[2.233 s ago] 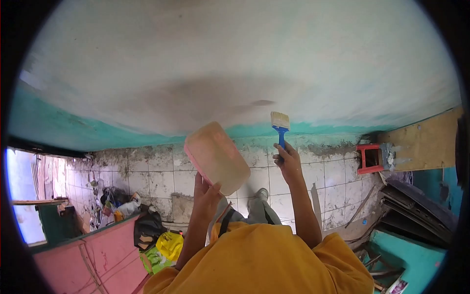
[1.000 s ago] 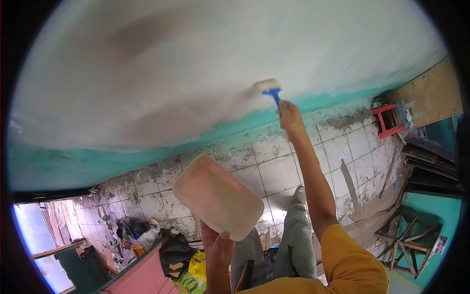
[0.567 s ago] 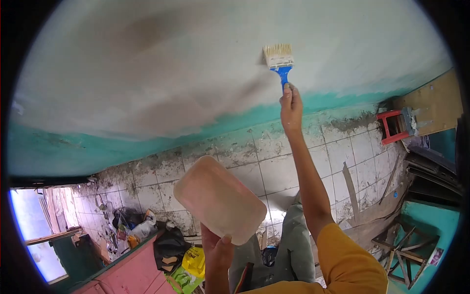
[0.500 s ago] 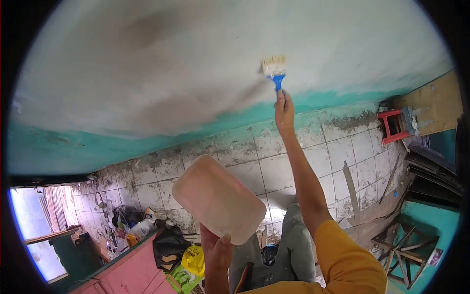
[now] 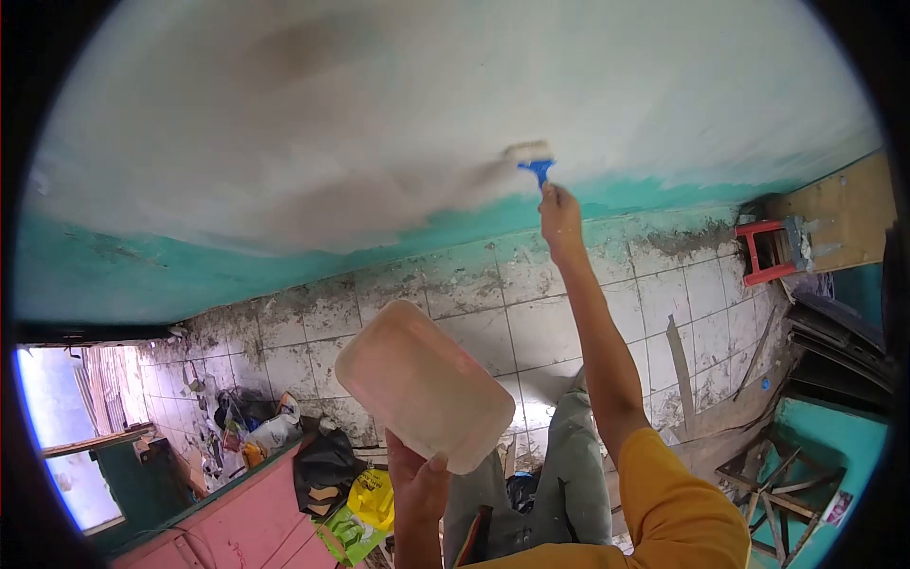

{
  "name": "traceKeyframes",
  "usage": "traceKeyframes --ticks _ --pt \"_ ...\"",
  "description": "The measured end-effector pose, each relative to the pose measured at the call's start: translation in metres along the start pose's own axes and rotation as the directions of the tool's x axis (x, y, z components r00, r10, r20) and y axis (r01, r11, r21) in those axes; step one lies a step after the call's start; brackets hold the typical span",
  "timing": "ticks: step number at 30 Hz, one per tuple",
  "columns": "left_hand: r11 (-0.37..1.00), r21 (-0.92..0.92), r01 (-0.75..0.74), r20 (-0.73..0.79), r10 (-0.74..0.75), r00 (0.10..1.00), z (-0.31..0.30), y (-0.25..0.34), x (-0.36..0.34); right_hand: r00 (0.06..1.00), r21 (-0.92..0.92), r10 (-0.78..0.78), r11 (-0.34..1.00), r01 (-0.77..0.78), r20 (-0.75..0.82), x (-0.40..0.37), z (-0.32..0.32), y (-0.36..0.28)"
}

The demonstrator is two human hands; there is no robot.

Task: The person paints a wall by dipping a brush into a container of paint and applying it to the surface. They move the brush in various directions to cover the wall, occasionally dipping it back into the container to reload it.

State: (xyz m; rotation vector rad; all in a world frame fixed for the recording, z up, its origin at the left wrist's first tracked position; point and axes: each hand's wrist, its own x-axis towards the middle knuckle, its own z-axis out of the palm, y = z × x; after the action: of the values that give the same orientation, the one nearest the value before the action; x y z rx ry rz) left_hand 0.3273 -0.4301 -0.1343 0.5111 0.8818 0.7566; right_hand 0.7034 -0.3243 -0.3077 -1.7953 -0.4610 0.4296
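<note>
A blue-handled paintbrush (image 5: 537,167) is gripped in my right hand (image 5: 561,216), arm stretched forward. Its pale bristles meet the wall (image 5: 379,123), where whitish paint covers the upper part and a turquoise band shows beneath. My left hand (image 5: 421,479) clasps the near end of a pale, rounded rectangular plastic container (image 5: 427,384), thumb over its edge. Whether the container holds paint cannot be made out. A shadow falls on the wall left of the brush.
Dirty white tiles (image 5: 540,327) run below the turquoise band. At right are a red plastic stool (image 5: 763,251) and a wooden frame (image 5: 782,493). Plastic bags (image 5: 372,503) and clutter lie at lower left beside a pink panel (image 5: 237,517).
My right hand has moved slightly down and right with the paintbrush, whose bristles now look flattened along the wall. The left hand keeps the container in nearly the same place.
</note>
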Motion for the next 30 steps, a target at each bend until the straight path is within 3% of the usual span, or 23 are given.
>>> traceKeyframes --ticks 4,5,9,11,15,16,18,20,24,26,27,29,30 --pt "1.0 0.002 -0.003 -0.006 0.003 1.0 -0.007 -0.004 0.001 0.984 0.243 -0.158 0.954 0.175 -0.085 -0.04 -0.017 -0.092" --pt "1.0 0.006 -0.005 -0.014 0.005 1.0 -0.005 -0.003 0.002 0.97 0.303 -0.213 0.922 0.239 -0.117 -0.043 -0.017 -0.096" --pt "0.998 0.055 -0.028 -0.025 0.03 0.999 -0.007 -0.004 0.002 0.962 0.323 -0.214 0.91 0.26 -0.173 -0.024 0.011 -0.06" --pt "0.998 0.061 -0.031 -0.038 0.033 0.999 -0.012 -0.005 0.004 0.954 0.083 -0.218 0.967 0.239 -0.206 -0.007 0.034 0.009" --pt "0.999 0.045 -0.01 -0.061 0.012 0.998 -0.016 -0.004 0.007 0.97 -0.091 -0.165 0.984 0.15 -0.179 -0.011 0.059 0.112" --pt "0.999 0.042 0.0 -0.066 0.003 0.998 -0.017 -0.004 0.007 0.984 -0.154 -0.086 0.986 0.062 -0.154 -0.013 0.06 0.135" --pt "0.999 0.044 0.009 -0.067 -0.006 0.998 -0.023 -0.004 0.007 0.991 -0.221 -0.003 0.975 -0.026 -0.133 -0.015 0.059 0.144" --pt "0.999 0.043 0.014 -0.066 -0.011 0.998 -0.026 -0.003 0.007 0.999 -0.262 -0.001 0.965 -0.01 -0.042 -0.014 0.052 0.121" --pt "1.0 0.025 0.0 -0.054 0.001 0.999 -0.023 0.0 0.008 0.998 -0.242 0.018 0.97 -0.033 -0.064 -0.019 0.033 0.016" --pt "1.0 0.026 0.0 -0.048 0.002 0.999 -0.023 0.002 0.008 0.994 0.137 -0.079 0.987 0.088 -0.072 -0.035 0.02 -0.044" --pt "1.0 0.027 0.001 -0.058 0.001 0.998 -0.022 0.003 0.007 0.994 0.135 -0.078 0.987 0.087 -0.071 -0.039 0.023 -0.059" --pt "1.0 0.028 0.0 -0.066 0.002 0.998 -0.022 0.004 0.007 0.957 0.322 -0.209 0.909 0.266 -0.2 -0.044 0.03 -0.075" --pt "0.999 0.035 -0.002 -0.074 0.005 0.997 -0.023 0.004 0.008 0.957 0.342 -0.217 0.899 0.272 -0.191 -0.043 0.033 -0.071"
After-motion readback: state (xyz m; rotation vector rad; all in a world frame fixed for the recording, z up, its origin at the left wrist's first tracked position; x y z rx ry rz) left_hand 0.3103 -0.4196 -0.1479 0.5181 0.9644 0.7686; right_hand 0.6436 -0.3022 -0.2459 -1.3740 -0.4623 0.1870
